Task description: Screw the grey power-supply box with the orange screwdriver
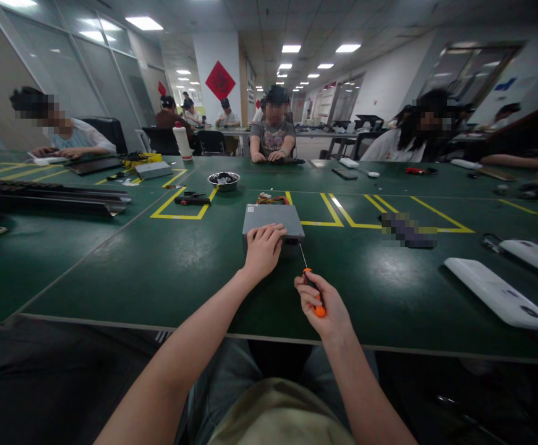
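The boxy grey metal power supply unit (271,217) sits on the green tabletop (180,266) in front of the person, its broad flat top facing up, with a small white label at the far left corner and a dark socket on the near side. Multicoloured cables (273,199) bunch behind it. The left hand (264,250) lies on it, fingers spread lightly over the near edge. The right hand's (321,301) fingers grip the orange-and-black handle of a thin-shafted screwdriver (319,308), its shaft pointing at the box's near right corner.
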`<state>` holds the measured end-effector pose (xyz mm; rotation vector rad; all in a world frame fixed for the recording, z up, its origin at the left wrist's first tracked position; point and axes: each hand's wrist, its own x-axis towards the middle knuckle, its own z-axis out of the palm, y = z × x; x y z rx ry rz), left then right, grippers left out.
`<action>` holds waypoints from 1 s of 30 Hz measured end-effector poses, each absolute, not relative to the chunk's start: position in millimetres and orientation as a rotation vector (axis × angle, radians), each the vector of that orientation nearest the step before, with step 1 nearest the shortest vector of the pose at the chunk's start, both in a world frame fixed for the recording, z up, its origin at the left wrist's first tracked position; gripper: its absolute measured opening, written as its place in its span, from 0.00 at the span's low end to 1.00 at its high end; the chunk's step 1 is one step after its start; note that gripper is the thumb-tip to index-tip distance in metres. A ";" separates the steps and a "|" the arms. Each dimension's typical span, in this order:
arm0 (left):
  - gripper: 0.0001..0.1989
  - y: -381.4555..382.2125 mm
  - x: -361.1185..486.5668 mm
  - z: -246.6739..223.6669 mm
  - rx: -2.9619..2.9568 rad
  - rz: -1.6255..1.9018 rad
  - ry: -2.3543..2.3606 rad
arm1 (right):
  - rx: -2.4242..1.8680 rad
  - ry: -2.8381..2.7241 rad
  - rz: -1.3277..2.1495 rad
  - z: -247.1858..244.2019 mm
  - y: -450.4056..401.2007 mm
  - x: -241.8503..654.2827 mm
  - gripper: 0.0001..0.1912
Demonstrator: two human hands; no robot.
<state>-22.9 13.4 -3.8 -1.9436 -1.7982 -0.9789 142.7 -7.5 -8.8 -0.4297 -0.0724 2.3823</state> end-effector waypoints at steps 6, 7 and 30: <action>0.14 12.3 -23.1 -3.9 -1.955 -0.987 -1.789 | -0.454 0.004 2.443 -1.6 -9.6 145.9 0.05; 0.15 11.8 -22.8 -4.0 -1.959 -0.986 -1.786 | -0.451 0.009 2.455 -1.2 -10.1 146.4 0.06; 0.29 38.1 -74.7 -31.4 -1.467 -2.443 -2.132 | -0.611 -0.028 2.344 -3.3 -14.7 143.9 0.08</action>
